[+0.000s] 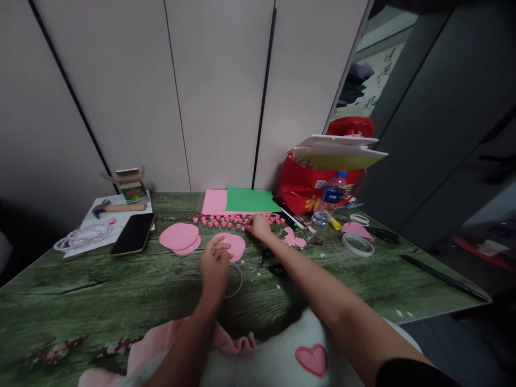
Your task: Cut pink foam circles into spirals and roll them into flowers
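Observation:
My left hand [215, 264] hovers at the near edge of a pink paper disc [237, 246], its fingers loosely bent and apart, with nothing visible in them. Beneath its wrist lies a roll of clear tape [237, 287]. Further forward, my right hand [260, 227] reaches into a row of small pink rolled paper roses [223, 220]. Its fingertips are drawn together at the roses; whether one is between them is hidden. Black-handled scissors [276, 269] lie partly under my right forearm. More pink paper discs [179, 235] overlap to the left.
Green paper [252, 200] and pink paper [214, 202] lie at the back. A phone [134, 234], a hammer [121, 207] and a bead string [83, 236] are left. Rightward stand a red bag [296, 183] and a water bottle [331, 199], near a tape roll [358, 245].

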`<state>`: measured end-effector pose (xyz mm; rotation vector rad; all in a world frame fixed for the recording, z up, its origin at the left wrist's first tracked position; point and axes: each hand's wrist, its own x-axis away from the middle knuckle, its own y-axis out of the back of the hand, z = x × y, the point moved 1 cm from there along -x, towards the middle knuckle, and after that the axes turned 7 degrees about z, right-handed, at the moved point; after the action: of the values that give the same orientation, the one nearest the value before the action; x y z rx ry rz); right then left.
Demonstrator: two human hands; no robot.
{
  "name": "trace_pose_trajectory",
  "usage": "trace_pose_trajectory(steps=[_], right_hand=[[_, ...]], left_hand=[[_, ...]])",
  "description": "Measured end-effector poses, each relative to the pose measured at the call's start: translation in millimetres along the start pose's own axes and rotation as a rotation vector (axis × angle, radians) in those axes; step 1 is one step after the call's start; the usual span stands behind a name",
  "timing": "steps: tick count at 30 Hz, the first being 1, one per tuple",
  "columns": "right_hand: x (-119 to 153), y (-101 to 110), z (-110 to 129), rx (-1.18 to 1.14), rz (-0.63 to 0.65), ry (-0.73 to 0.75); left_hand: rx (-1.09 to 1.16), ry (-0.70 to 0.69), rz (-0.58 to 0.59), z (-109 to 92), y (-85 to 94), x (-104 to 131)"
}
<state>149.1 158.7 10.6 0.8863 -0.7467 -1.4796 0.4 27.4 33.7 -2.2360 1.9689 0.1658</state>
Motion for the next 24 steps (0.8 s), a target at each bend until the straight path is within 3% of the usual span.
trace_pose_trajectory(steps=[8, 24], right_hand=[[12, -13, 10, 0.128, -0.013, 0.037], [21, -1, -5, 0.127, 0.025, 0.160]], left_hand=[[-0.017, -0.004, -0.004, -1, -3.4, -1], [-0.045, 0.006, 0.001, 6, -5.2, -1]])
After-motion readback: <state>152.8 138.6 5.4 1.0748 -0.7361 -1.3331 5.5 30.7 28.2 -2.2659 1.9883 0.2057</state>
